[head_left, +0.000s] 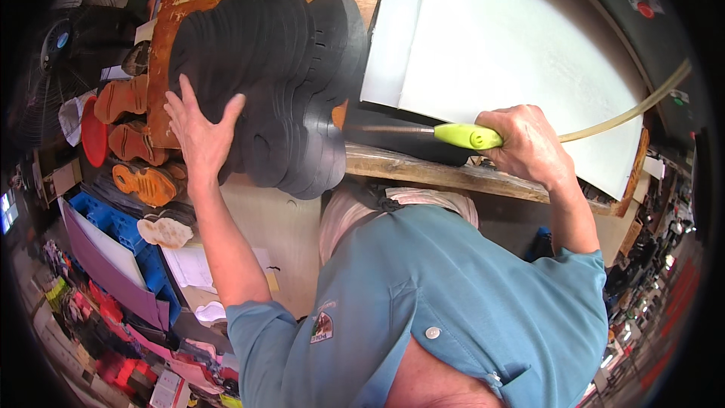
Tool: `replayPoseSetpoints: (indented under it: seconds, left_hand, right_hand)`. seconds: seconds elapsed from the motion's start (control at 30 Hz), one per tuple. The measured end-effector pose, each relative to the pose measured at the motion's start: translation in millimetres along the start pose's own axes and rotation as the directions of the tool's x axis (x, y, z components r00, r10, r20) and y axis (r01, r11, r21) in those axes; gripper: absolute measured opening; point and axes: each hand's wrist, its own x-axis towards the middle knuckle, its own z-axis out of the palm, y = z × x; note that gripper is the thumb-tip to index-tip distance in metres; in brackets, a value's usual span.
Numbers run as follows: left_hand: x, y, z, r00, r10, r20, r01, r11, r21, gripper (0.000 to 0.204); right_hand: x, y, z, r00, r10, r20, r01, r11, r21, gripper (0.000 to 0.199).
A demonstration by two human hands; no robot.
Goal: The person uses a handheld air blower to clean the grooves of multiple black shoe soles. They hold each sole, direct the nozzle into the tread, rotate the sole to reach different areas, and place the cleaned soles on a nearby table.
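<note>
Left hand (202, 132) spread beside a stack of black sole-shaped pieces (249, 53); right hand (532, 143) clamped on a green tool (464, 135).
The stack lies on the left part of the wooden bench (423, 171), its pieces fanned in overlapping layers; the left hand, thumb and fingers apart, is at its left edge, contact uncertain. The tool's slim metal shaft points left toward the pieces, and a yellowish hose (627, 121) emerges behind the right hand. A shield-shaped badge (322, 327) with lettering marks the blue-green shirt (468, 272); a white-and-red box (170, 391), lower left, bears print too small to read. Large white sheets (521, 45) cover the bench's right side. Purple (94, 257) and white boards lean at a blue plastic crate (151, 268), its contents indistinct.
</note>
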Motion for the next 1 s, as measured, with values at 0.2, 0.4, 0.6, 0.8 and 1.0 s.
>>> replayPoseSetpoints:
  seconds: [0.2, 0.4, 0.6, 0.8, 1.0]
  left_hand:
    - [10.9, -18.6, 4.0, 0.998, -0.054, -0.011, 0.052, 0.993, -0.106, 0.100]
    - [11.0, -19.8, 9.0, 0.999, -0.035, -0.037, 0.032, 0.996, -0.084, 0.099]
    - [10.3, -18.7, 8.4, 0.999, -0.026, -0.041, 0.022, 0.995, -0.093, 0.094]
    - [20.2, -36.5, -2.5, 0.998, 0.057, 0.003, -0.055, 0.978, -0.199, 0.083]
    - [31.7, -49.3, -3.5, 0.994, 0.087, -0.065, -0.104, 0.934, -0.341, 0.072]
  right_hand:
    - [-2.3, -3.2, 1.8, 0.979, -0.126, 0.158, 0.122, 0.992, 0.033, 0.017]
    - [2.0, -13.2, 15.8, 0.964, -0.167, 0.205, 0.163, 0.986, 0.035, 0.013]
    - [4.8, -16.7, 9.3, 0.931, -0.243, 0.271, 0.223, 0.969, 0.105, 0.011]
    - [22.9, -25.0, 8.4, 1.000, 0.006, -0.017, -0.004, 0.990, 0.138, 0.014]
    - [50.6, -46.7, 24.0, 0.994, -0.096, -0.050, 0.100, 0.992, 0.082, 0.013]
